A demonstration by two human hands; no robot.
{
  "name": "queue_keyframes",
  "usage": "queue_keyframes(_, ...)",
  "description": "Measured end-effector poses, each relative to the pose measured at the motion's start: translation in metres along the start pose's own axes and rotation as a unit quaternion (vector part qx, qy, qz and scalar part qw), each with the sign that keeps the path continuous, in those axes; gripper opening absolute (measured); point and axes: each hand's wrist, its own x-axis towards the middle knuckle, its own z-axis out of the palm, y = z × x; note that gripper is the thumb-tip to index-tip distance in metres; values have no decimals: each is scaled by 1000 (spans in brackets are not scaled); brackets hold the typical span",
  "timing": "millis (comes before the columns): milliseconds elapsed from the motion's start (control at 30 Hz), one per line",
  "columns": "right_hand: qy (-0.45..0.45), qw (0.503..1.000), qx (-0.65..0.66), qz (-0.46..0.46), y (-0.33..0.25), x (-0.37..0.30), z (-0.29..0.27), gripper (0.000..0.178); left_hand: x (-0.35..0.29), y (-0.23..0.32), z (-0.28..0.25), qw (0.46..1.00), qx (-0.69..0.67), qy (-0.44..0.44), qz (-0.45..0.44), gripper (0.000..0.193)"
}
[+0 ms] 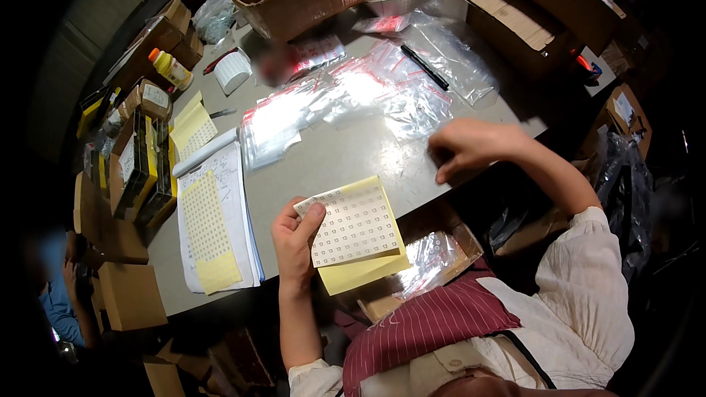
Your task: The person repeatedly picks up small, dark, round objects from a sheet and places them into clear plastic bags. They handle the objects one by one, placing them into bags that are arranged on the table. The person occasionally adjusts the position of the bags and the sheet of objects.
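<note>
My left hand (296,239) grips a folded sheet of small labels (354,224), thumb on top. Its upper face is white with rows of small printed marks, and a bare yellow backing hangs below. To the right, above the table's front edge, my right hand (474,147) is curled with thumb and fingers drawn together; whatever is between them, if anything, is hidden. Clear zip bags with red stripes (276,121) lie spread beyond both hands. Under the label sheet, a cardboard box (465,241) at my lap contains more clear bags (430,261).
On the left, a clipboard with papers (254,250) bears another label sheet (206,224). Black-and-yellow boxes (136,165) and a yellow bottle with an orange cap (170,70) stand behind it. A black marker (424,68) rests on the bags. Large cardboard boxes (298,0) line the back.
</note>
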Motion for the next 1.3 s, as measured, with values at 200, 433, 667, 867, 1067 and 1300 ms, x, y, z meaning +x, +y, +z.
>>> queue_keyframes(200,172,981,82,26,5,12,-25,47,-4,-1,-2,1000,3,-11,20,14)
queue_keyframes(433,146,984,101,32,4,-2,-22,43,-3,-3,-3,999,10,-28,31,12)
queue_keyframes(667,250,939,-220,81,-7,-1,24,27,-4,-3,-2,999,17,-15,42,13)
queue_keyframes(867,161,978,-130,29,-30,-16,34,42,-7,-7,-4,999,-6,-5,50,12)
queue_keyframes(1067,18,971,203,-127,-18,-17,39,41,-8,-3,-5,997,-48,-11,57,12)
queue_keyframes(1300,267,951,152,-27,25,39,-3,28,-4,-9,-7,994,-52,15,92,13)
